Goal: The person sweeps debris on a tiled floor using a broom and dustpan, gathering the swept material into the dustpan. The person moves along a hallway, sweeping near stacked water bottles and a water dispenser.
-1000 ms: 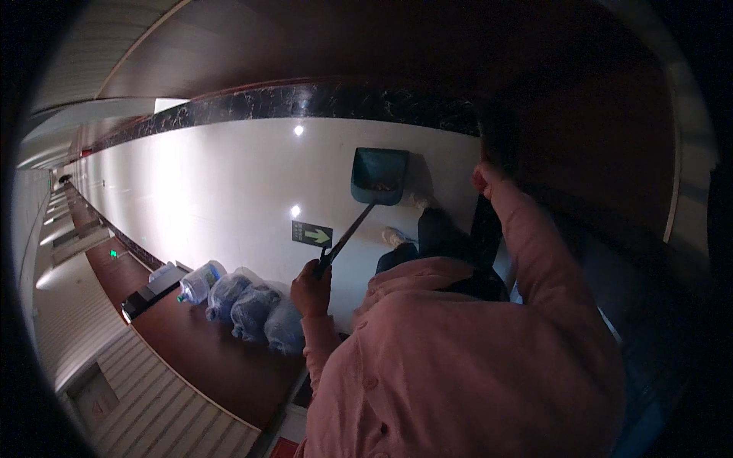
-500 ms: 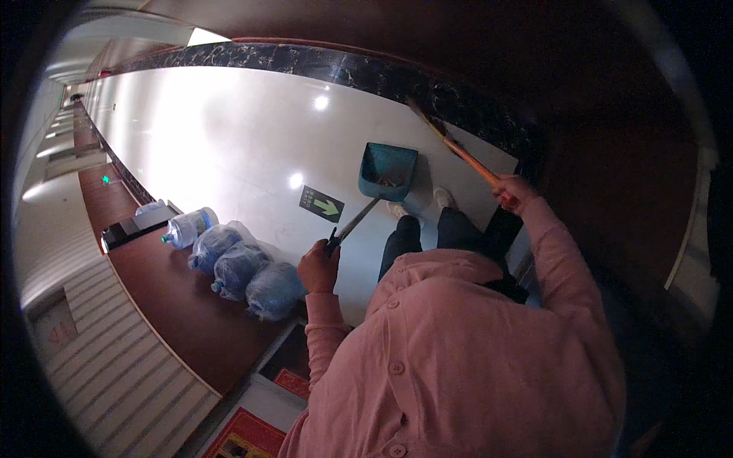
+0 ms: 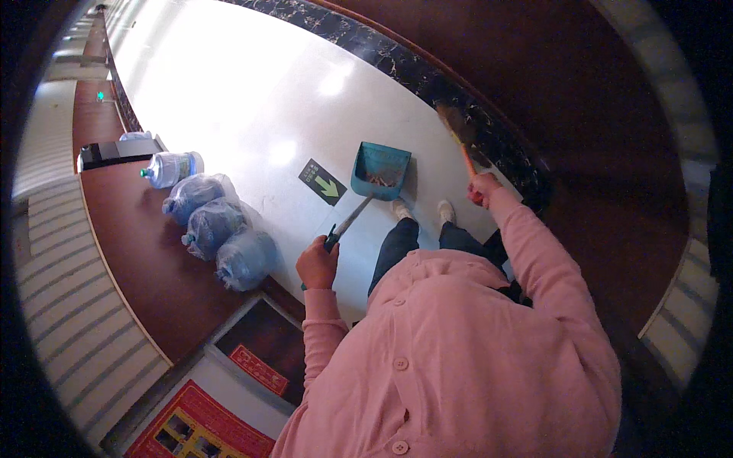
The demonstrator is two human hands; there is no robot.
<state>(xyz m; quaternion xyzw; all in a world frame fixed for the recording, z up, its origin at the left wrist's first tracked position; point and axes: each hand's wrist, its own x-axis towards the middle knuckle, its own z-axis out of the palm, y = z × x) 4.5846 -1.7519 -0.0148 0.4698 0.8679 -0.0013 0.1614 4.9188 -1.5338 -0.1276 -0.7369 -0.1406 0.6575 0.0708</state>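
My left hand [image 3: 317, 263] is wrapped round the upper end of a long-handled dustpan. Its teal scoop [image 3: 380, 169] rests on the pale floor just beyond my feet, with some litter inside. At the right, my right hand [image 3: 484, 188] grips the orange handle of a broom [image 3: 461, 140]. The broom's brownish bristles reach the dark marbled border along the wall; whether they touch the floor there is hard to tell.
A dark floor sign with a green arrow [image 3: 323, 182] lies left of the scoop. Several large water bottles [image 3: 246, 259], some wrapped in plastic, stand along the left wall. Beside them is a black-and-grey box [image 3: 122, 151]. A red poster [image 3: 202, 424] shows at lower left.
My view has turned. My right hand and the broom have shifted left, and the broom stands steeper in the picture. The dustpan has hardly moved, still held in my left hand.
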